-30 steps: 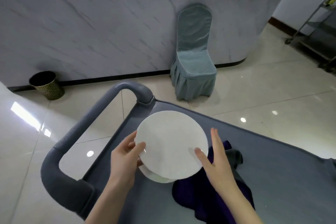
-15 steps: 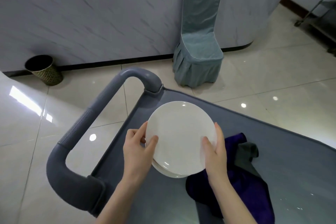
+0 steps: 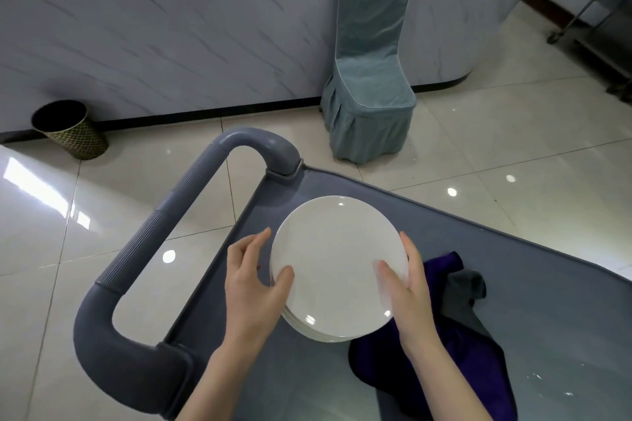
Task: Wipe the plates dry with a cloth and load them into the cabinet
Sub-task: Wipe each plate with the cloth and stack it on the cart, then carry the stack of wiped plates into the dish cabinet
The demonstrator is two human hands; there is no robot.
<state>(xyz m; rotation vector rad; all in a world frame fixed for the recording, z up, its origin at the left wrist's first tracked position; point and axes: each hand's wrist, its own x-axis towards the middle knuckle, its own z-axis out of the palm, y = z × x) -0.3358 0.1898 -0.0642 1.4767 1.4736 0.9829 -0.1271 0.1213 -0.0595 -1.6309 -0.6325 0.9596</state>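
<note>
A stack of white plates [image 3: 337, 263] sits on the grey cart top [image 3: 513, 284], near its handle end. My left hand [image 3: 253, 284] grips the stack's left edge, thumb on the top plate and fingers curled round the rim. My right hand [image 3: 407, 290] holds the right edge, thumb on top and fingers along the side. A purple cloth [image 3: 455, 362] with a grey cloth [image 3: 466, 290] on it lies on the cart right of the plates, partly under my right forearm.
The cart's thick grey handle [image 3: 143, 270] loops out to the left. A blue-green covered chair [image 3: 369, 79] stands against the marble counter wall [image 3: 171, 27]. A woven bin [image 3: 68, 130] sits at far left. A metal rack [image 3: 602, 17] is at far right.
The plate held tilted above the stack a second ago has come down level onto the stack. Both hands have closed in on its edges. The view has tipped downward.
</note>
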